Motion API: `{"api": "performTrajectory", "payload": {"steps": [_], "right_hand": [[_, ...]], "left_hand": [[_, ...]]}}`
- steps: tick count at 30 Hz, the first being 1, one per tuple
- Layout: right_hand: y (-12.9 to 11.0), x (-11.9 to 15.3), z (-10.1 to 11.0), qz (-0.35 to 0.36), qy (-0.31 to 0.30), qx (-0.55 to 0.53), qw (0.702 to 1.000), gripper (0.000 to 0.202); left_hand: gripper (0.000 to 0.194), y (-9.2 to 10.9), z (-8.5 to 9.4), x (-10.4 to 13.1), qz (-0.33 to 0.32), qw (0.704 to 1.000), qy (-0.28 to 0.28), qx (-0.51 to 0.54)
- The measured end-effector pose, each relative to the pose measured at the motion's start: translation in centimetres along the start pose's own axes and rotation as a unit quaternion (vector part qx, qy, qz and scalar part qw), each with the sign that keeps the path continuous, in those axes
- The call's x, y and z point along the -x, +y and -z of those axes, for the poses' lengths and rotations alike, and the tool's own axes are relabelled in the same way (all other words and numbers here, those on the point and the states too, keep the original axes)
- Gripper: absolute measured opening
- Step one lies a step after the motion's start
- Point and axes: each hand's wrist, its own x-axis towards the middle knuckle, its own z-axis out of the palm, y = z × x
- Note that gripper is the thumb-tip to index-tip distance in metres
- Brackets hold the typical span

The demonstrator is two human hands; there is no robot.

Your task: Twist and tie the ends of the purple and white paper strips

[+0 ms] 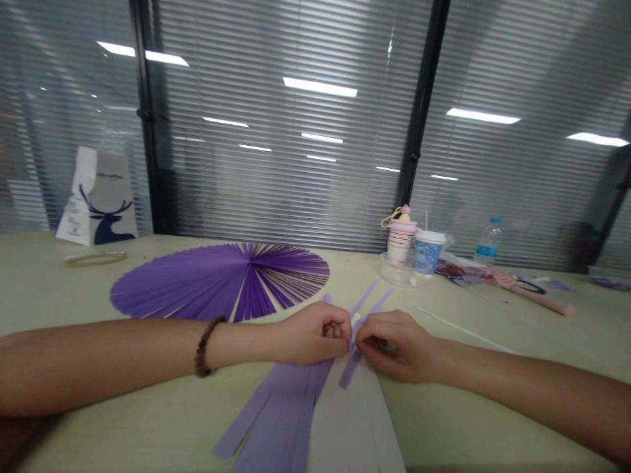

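Note:
My left hand [315,335], with a dark beaded bracelet on its wrist, is closed in a pinch over fanned light purple paper strips [283,417]. What lies between its fingertips is hidden. Close beside it, my right hand [401,345] pinches a narrow purple paper strip [351,369] that slants between the hands, and the fingertips of both hands nearly meet. Under them, white paper strips [352,420] spread toward me. Just behind the left hand, a large fan-shaped disc of folded dark purple paper [197,279] lies flat.
At the back right stand a pink-lidded cup [400,243], a blue patterned cup [430,253] and a water bottle [488,243]. A thin white stick [463,330] and a pink-handled tool [537,297] lie nearer. A white deer-print bag [98,197] and a tape ring [94,259] are left.

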Motion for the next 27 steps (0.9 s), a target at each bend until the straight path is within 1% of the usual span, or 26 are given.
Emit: {"api": "performTrajectory", "payload": {"steps": [12, 19, 22, 27], "right_hand": [[-0.06, 0.00, 0.00, 0.002, -0.003, 0.006, 1.000, 0.009], [-0.12, -0.13, -0.02, 0.019, 0.013, 0.003, 1.000, 0.012], [-0.16, -0.16, -0.01, 0.024, 0.012, -0.003, 1.000, 0.013], [-0.27, -0.25, 0.08, 0.018, 0.005, 0.002, 1.000, 0.011]], "left_hand": [[0.003, 0.12, 0.02, 0.10, -0.009, 1.000, -0.008, -0.012], [0.021, -0.21, 0.13, 0.18, -0.019, 0.999, -0.014, -0.045], [0.021, -0.22, 0.17, 0.16, -0.018, 0.998, -0.013, -0.057], [0.020, -0.19, 0.09, 0.23, -0.030, 0.998, -0.018, -0.050]]}}
